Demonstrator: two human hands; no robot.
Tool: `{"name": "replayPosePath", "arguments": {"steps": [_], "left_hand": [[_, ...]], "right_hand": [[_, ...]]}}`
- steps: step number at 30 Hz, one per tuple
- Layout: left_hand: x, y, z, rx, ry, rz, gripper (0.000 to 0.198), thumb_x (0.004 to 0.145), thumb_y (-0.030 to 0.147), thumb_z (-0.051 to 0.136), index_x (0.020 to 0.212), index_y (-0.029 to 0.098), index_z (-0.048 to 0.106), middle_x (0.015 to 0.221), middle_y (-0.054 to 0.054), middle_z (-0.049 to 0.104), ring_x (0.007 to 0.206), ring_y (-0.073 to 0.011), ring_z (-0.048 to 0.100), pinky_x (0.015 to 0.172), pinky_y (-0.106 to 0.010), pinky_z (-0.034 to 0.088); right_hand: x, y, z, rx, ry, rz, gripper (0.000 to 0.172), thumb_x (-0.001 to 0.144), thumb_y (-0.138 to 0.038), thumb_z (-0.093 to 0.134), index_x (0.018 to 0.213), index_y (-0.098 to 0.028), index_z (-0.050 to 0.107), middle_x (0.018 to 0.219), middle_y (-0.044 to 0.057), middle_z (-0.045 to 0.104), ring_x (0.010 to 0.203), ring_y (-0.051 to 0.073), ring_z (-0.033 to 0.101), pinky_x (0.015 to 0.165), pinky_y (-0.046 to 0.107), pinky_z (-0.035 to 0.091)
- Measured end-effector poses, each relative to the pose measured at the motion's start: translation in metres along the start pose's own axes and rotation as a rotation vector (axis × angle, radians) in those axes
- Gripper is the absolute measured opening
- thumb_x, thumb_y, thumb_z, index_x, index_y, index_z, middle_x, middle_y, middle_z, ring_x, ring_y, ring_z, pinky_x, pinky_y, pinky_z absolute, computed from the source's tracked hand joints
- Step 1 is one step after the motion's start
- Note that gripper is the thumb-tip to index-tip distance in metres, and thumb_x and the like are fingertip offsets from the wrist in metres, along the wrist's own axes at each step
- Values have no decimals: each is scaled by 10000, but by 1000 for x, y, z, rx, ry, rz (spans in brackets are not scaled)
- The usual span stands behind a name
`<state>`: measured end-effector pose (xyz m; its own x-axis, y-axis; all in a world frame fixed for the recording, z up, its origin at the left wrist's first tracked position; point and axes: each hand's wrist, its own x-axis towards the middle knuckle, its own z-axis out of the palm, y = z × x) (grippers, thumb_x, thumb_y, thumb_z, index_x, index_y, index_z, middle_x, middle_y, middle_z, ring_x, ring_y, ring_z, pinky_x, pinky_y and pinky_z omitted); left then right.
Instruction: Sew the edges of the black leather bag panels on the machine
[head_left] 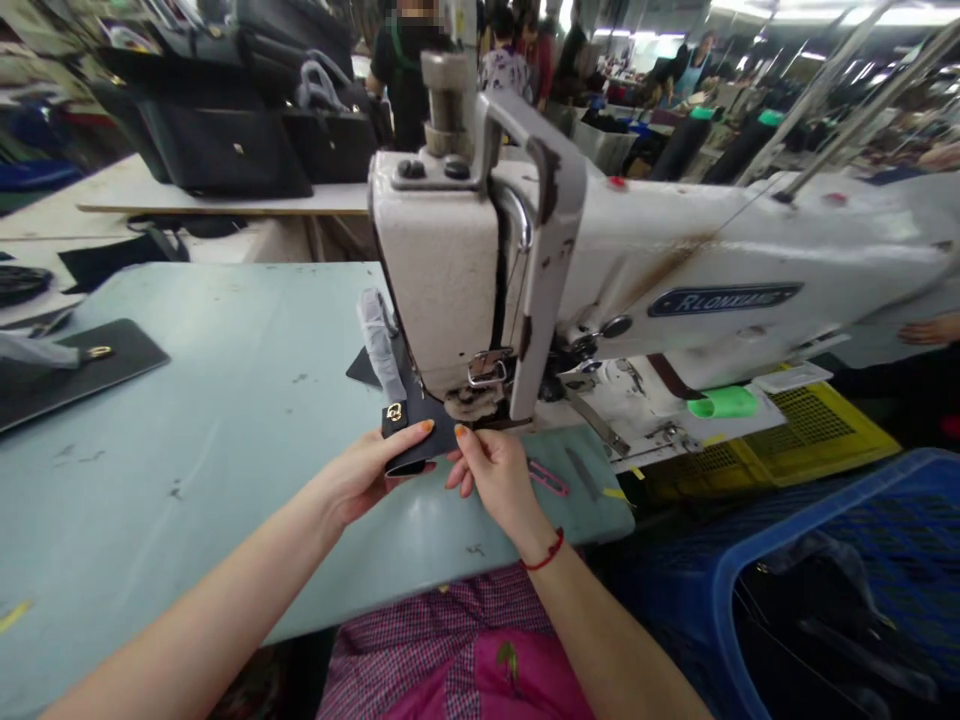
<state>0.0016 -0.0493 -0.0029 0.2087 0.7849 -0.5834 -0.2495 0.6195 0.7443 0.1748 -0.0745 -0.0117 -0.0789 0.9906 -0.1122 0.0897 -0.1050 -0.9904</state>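
A dark leather bag panel (433, 420) lies under the needle end of a white sewing machine (442, 280). A gold buckle (394, 412) and a strap wrapped in white film (381, 345) are on its left side. My left hand (379, 468) grips the panel's near left edge, thumb on top and fingers beneath. At the right edge, my right hand (495, 475) pinches the panel between thumb and curled fingers, close to the presser foot (476, 402). The machine head hides the panel's far part.
Pink thread snips (547, 477) lie right of my right hand. Another dark panel (124, 350) rests on the pale blue tabletop (225, 420) at left. Black bags (217, 140) stand behind on a board. A blue basket (724, 600) and yellow crate (832, 430) sit at right.
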Motion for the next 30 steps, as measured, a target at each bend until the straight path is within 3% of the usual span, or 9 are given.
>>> {"name": "replayPosePath", "arguments": {"steps": [4,9,22,30], "left_hand": [[2,4,-1,66,24,50,356,679,316,841,963,149,706,886,-65,756,711,-151,692,612,-226,594],[2,4,0,89,24,103,380,646,325,859,933,131,701,812,-65,750,539,-124,660,512,-204,576],[7,7,-1,55,-8,128,333,624,307,864,878,126,745,737,-83,736,506,-130,642,482,-205,557],[14,9,-6,48,-28,139,288,617,256,856,850,126,747,715,-78,733,500,-128,630,485,-206,541]], "right_hand": [[-8,-2,-1,-9,15,-29,505,949,-545,462,693,-143,630,550,24,647,411,81,518,463,184,388],[-18,-6,-4,-41,8,-80,479,961,-488,486,674,-149,665,463,-18,547,428,76,470,500,189,362],[-12,6,9,77,62,12,531,961,-519,462,608,-159,628,556,24,652,404,70,494,456,192,339],[-9,-5,26,185,119,94,485,951,-505,456,636,-155,576,551,25,662,348,59,500,380,156,309]]}}
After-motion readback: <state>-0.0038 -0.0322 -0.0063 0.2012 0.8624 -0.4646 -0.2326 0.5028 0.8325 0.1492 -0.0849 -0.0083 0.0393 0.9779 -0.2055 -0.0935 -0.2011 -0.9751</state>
